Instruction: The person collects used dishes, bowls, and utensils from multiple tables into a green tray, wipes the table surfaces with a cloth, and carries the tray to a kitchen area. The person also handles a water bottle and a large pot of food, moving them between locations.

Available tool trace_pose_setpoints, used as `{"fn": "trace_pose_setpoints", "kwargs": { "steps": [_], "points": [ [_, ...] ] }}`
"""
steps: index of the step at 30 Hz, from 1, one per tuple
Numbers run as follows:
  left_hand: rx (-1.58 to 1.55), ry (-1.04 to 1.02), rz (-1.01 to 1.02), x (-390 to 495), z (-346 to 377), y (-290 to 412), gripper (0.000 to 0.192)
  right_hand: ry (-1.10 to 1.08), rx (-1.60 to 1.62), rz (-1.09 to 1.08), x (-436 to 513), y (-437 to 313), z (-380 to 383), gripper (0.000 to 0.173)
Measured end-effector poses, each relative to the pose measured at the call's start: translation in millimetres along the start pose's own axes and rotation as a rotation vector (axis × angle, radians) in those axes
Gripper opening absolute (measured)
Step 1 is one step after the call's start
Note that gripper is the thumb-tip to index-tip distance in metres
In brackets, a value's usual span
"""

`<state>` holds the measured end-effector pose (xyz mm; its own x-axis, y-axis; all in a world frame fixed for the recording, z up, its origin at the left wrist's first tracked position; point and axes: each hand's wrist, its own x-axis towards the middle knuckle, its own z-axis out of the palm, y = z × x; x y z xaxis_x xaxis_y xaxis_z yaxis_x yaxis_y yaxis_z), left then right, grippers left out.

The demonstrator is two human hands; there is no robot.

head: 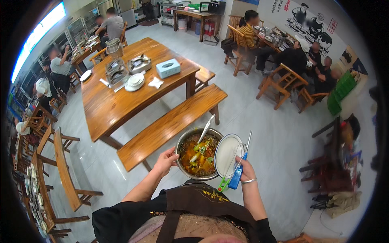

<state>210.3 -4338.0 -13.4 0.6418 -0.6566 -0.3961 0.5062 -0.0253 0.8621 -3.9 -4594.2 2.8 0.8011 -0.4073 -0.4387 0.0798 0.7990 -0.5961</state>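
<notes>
My left hand (166, 161) grips the left rim of a round metal pot (180, 167) filled with reddish-orange broth, greens and chopped pieces. A metal ladle (208, 126) leans in the broth, its handle pointing up. On the pot's right side, my right hand (245, 170) holds an oval white plate with a blue edge (226, 152), tilted against the rim. The same hand has a blue-handled utensil (235, 177) and a thin tool with a green end (223, 184). Whether its hidden fingers also touch the pot, I cannot tell.
Ahead stands a wooden table (103, 103) with stacked plates (134, 82), a portable stove (139, 64), a blue tissue box (168, 68) and a metal bucket (114, 48). A wooden bench (173, 124) lies between it and me. People sit at tables left and right; more benches (65, 170) stand left.
</notes>
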Motion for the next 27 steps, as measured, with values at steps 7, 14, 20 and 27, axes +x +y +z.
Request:
{"fn": "trace_pose_setpoints", "kwargs": {
  "steps": [7,14,20,27],
  "points": [
    [0.043,-0.003,0.019,143,66,42,0.039,0.092,-0.068,0.066,129,-119,-14,0.028],
    [-0.038,0.178,0.108,236,119,56,0.042,-0.121,-0.175,0.097,256,-226,-5,0.028],
    [-0.154,0.310,0.157,290,164,65,0.042,-0.182,-0.224,0.317,356,-285,-2,0.025],
    [-0.184,0.506,0.148,380,193,76,0.039,-0.259,-0.290,0.422,474,-342,-6,0.028]
  ]
}}
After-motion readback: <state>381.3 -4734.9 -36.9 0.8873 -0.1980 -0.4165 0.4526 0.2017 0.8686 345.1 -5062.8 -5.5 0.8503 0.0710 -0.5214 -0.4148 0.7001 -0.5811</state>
